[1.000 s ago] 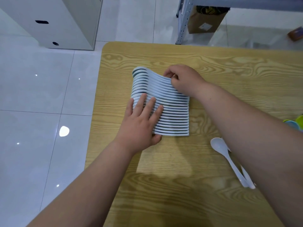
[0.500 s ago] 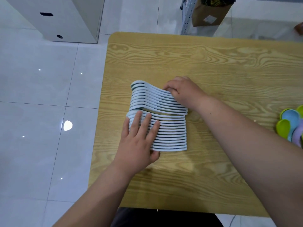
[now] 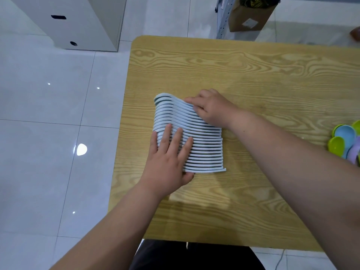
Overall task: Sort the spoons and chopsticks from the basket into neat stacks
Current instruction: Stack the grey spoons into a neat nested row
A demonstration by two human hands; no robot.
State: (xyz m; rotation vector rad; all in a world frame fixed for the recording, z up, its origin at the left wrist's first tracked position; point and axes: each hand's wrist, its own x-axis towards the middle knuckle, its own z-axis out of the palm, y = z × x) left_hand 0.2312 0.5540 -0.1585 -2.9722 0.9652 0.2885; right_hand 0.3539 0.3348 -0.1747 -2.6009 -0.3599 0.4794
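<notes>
Spoons [image 3: 204, 151], white, stand nested on edge in one row on the counter [image 3: 253, 75], toward its 9 o'clock side, handles pointing to 3 o'clock. Left grip [image 3: 169, 158] lies flat on the row's 7 o'clock part, fingers straight, pressing the bowls; right grip [image 3: 212, 109] sits on the handles at the row's 1 o'clock corner, fingers bent, pinch or mere press not discernible. Coloured spoons [image 3: 344, 137] lie at the counter's 3 o'clock edge, well apart.

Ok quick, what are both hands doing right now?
Left hand: open, flat fingers pressing on the white spoons.
Right hand: fingers bent on the far spoons; grip cannot be told.
</notes>
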